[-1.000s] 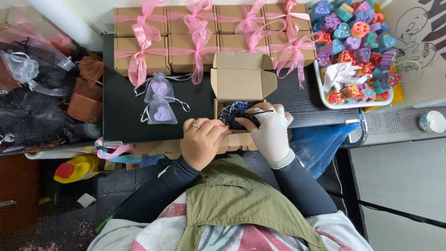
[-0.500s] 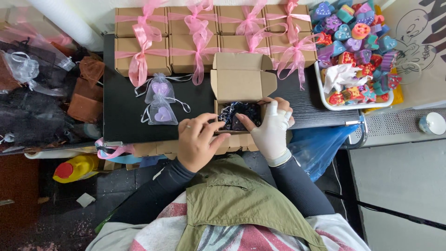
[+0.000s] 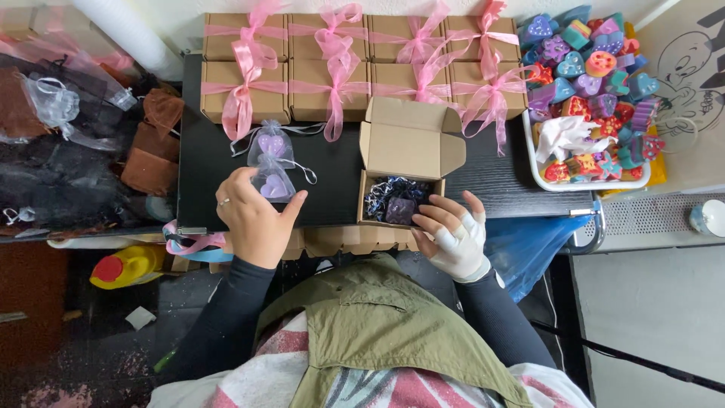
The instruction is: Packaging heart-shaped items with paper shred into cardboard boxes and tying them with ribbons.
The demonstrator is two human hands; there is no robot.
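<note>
Left hand (image 3: 253, 219) partly hides the organza pouch (image 3: 272, 183).

Brown cardboard box (image 3: 408, 143), pink ribbons (image 3: 337, 72), pale lilac pouch (image 3: 272, 185), perhaps purple soap (image 3: 400, 211), black table (image 3: 211, 162).

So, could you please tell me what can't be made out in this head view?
- Open box contents: dark shreds hide all but one purple piece.
- Left hand: its fingers cover part of the sheer pouch.
- Closed boxes: contents unseen; top row cut by the edge.
</note>
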